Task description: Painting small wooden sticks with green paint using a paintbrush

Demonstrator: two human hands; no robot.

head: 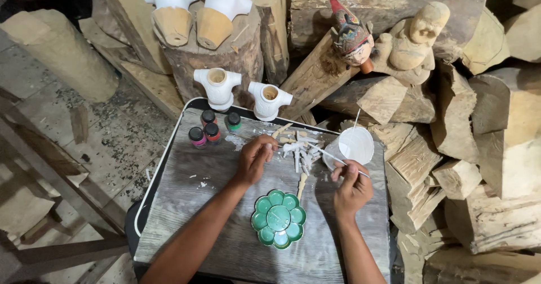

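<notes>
Painting is in hand: the right hand [352, 187] pinches a thin brush [329, 156], its tip over small white wooden pieces [298, 151] on the board [191, 205]. The left hand [255, 159] grips one piece at the pile's edge. The next stroke seems to call for a steady piece and a light touch.

floor [121, 132]: grey stone slabs left of the tabletop, strewn with wood chips and dust
tabletop [225, 227]: weathered grey board with a dark rim
log pile [484, 149]: rough split blocks stacked right of and behind the tabletop
stump [217, 64]: upright, just behind the tabletop
timber frame [51, 205]: dark beams low at the tabletop's left
light: soft, even
</notes>
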